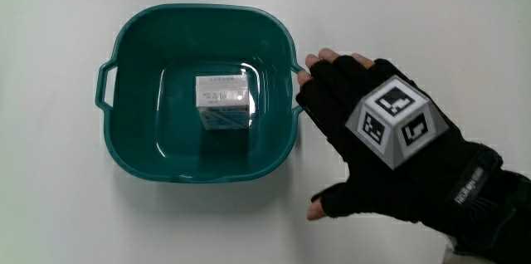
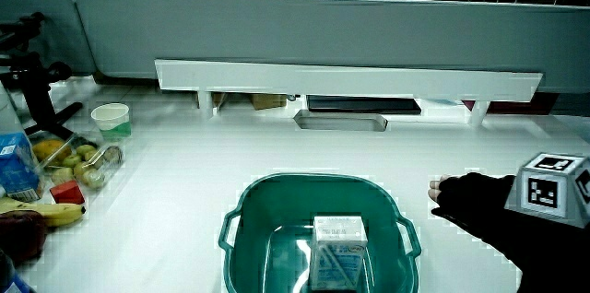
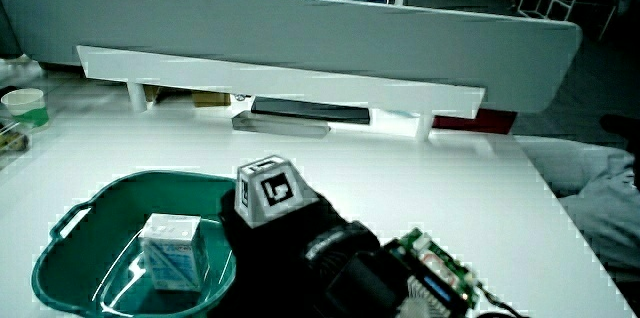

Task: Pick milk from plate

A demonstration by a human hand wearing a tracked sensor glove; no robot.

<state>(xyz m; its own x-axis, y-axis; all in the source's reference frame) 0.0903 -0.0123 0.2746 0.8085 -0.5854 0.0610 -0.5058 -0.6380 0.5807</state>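
Observation:
A small white and blue milk carton (image 1: 224, 103) stands in the middle of a teal plastic basin (image 1: 141, 40) with two handles. In both side views the carton (image 2: 338, 251) (image 3: 172, 250) stands upright inside the basin (image 2: 277, 192) (image 3: 80, 248). The gloved hand (image 1: 377, 144) lies flat on the table beside the basin, its fingertips close to the basin's rim. Its fingers are spread and hold nothing. The patterned cube (image 1: 392, 121) sits on its back. In a side view the hand (image 2: 489, 210) rests beside the basin's handle.
Fruit, a banana and a blue carton (image 2: 17, 169) lie near the table's edge, with a white cup (image 2: 112, 120) farther from the person. A white rail (image 2: 346, 79) and a dark flat tray (image 3: 310, 113) run along the low partition.

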